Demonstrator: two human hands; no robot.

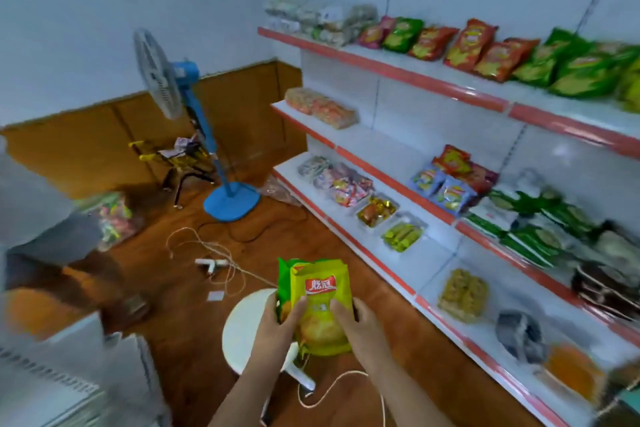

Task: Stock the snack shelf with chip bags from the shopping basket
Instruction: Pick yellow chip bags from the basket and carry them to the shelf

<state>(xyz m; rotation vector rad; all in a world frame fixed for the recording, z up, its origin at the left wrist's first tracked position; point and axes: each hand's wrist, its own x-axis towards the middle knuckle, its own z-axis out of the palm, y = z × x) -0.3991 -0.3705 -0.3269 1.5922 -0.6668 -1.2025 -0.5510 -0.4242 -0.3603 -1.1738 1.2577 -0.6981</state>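
Both my hands hold a small stack of chip bags (320, 302) upright in front of me, above a white stool (242, 333). The front bag is yellow-green with a red logo; a greener bag shows behind it at the left. My left hand (280, 319) grips the stack's left side and my right hand (356, 322) its right side. The snack shelf (408, 74) runs along the right, its top board lined with red and green chip bags (467, 47). No shopping basket is clearly visible.
Lower shelf boards carry candy trays (375, 210), blue and red snack packs (450, 184) and green packets (540, 229). A blue standing fan (194, 121) stands on the wooden floor with loose cables (207, 250) around it. A white cabinet (62, 385) sits at lower left.
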